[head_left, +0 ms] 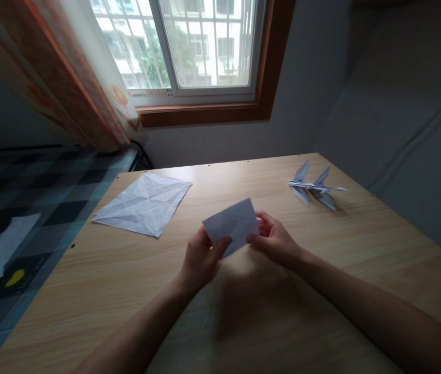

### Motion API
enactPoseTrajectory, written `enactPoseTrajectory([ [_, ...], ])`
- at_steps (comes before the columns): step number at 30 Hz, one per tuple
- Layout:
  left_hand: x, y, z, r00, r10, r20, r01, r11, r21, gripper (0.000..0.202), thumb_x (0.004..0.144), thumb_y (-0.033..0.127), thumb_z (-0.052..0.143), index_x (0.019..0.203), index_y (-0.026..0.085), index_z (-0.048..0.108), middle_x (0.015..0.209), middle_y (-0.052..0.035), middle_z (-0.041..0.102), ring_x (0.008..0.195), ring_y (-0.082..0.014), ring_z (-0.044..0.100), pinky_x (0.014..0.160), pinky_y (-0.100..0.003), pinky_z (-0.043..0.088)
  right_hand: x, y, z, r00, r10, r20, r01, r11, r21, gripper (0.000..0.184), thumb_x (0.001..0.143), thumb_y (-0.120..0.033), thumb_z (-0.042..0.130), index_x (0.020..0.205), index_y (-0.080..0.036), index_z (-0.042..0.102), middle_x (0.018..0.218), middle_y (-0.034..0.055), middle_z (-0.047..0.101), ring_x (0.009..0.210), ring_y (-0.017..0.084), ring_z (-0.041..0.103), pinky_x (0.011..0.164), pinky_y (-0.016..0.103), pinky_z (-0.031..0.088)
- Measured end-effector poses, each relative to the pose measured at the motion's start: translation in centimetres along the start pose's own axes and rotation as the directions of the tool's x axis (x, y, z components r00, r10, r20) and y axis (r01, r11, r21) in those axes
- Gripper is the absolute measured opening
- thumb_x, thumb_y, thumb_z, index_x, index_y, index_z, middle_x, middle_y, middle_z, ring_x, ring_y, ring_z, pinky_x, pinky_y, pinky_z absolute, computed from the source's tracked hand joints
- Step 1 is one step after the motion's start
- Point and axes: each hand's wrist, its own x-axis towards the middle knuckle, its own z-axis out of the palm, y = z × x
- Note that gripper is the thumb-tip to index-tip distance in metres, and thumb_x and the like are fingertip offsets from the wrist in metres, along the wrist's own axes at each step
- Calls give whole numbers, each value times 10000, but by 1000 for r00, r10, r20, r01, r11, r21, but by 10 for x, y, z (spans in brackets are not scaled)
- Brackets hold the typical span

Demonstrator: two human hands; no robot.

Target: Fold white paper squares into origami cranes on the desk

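I hold a folded white paper [235, 222] above the middle of the wooden table [127, 280]. My left hand [200, 258] pinches its lower left edge, thumb on top. My right hand [274, 240] grips its right side with curled fingers. The paper is a small folded piece with crease lines, tilted up toward me. Both hands are closed on it.
A creased, unfolded white sheet [144, 203] lies flat at the table's back left. A finished folded paper bird [316, 187] sits at the back right. A window and curtain stand behind the table. A checkered bed cover [29, 208] lies left of the table.
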Motion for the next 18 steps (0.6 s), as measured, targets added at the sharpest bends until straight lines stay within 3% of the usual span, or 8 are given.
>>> enactPoseTrajectory([
  [3,4,-6,-2,994,76,-82,-67,991,113,570,876,345,574,1372,168,354,1122,-129,666,929,-221,672,772,-366,558,0,-1,-2,998,11,-56,-18,991,-130,368,762,-265,606,1121,-183,594,837,28,694,604,148,619,567,282,523],
  [5,7,-7,-7,971,213,-105,-166,925,342,717,871,338,590,1465,178,221,1363,-200,519,1182,-276,571,931,-451,502,1,-4,-6,995,-36,-91,6,951,-308,366,762,-189,515,1100,-178,654,896,42,712,681,171,642,604,291,532],
  [6,8,-6,-9,962,268,-56,-215,866,452,706,880,338,582,1472,184,230,1447,-211,435,1300,-302,473,1010,-494,440,2,-6,-9,993,-68,-97,21,909,-415,401,752,-161,490,1110,-178,671,957,52,721,764,192,658,665,308,544],
  [8,9,-4,-13,938,306,160,-339,729,595,600,901,358,557,1441,209,342,1518,-177,364,1415,-326,314,1100,-539,324,3,-8,-14,989,-126,-82,47,777,-627,467,740,-139,499,1175,-175,664,1087,71,712,898,227,657,797,352,543],
  [10,10,-1,-14,881,232,413,-459,634,623,500,918,387,527,1388,235,450,1506,-129,412,1425,-320,304,1125,-539,281,4,-8,-18,983,-180,-42,79,617,-783,510,760,-139,516,1259,-161,616,1141,97,687,938,244,644,865,392,530],
  [12,10,0,-14,819,127,560,-513,598,616,507,919,441,513,1379,229,479,1477,-116,461,1398,-310,362,1122,-529,287,4,-7,-20,967,-253,-10,110,455,-883,496,807,-144,510,1297,-131,580,1145,137,659,987,266,620,907,430,515],
  [15,9,0,-14,805,50,591,-509,570,645,668,894,583,482,1426,181,429,1489,-148,438,1396,-312,369,1120,-531,284,0,-6,-16,934,-354,51,145,245,-959,456,869,-173,506,1318,-112,551,1253,192,591,1161,319,538,1000,499,456],
  [18,9,-2,-14,846,21,533,-463,524,715,814,858,693,435,1453,140,386,1513,-187,383,1412,-335,334,1114,-537,274,-6,-5,-8,911,-298,285,335,131,-933,478,915,-228,496,1383,-131,488,1405,186,512,1321,311,439,1094,510,371],
])
